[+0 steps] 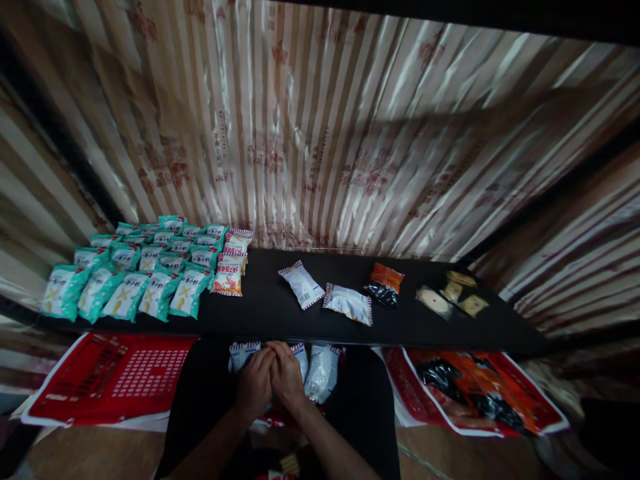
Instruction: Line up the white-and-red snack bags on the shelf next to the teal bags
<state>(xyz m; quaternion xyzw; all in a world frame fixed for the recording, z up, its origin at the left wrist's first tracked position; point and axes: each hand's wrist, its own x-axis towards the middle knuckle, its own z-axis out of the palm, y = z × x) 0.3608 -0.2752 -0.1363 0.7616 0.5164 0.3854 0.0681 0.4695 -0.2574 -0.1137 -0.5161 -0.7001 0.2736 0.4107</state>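
Observation:
My left hand [255, 381] and my right hand [287, 377] rest against each other just below the shelf's front edge, fingertips meeting. Both look closed, fingers bent down; anything inside them is hidden. Around them, between my legs, are silvery snack packets with striped edges: one packet [242, 355] by the left hand, another packet [321, 373] to the right of the right hand, and part of a third behind the fingers. Above on the black shelf [270, 319] lie two more silvery packets, a left one [302, 285] and a right one [348, 304], printed side not showing.
Rows of teal snack bags [145, 267] fill the shelf's left, beside orange-and-white packets [229, 272]. Rightward lie an orange-black packet [385, 283], a round pale packet [434, 301] and small tan packets [460, 293]. Red bags [125, 380] hang below; a striped curtain [300, 133] stands behind.

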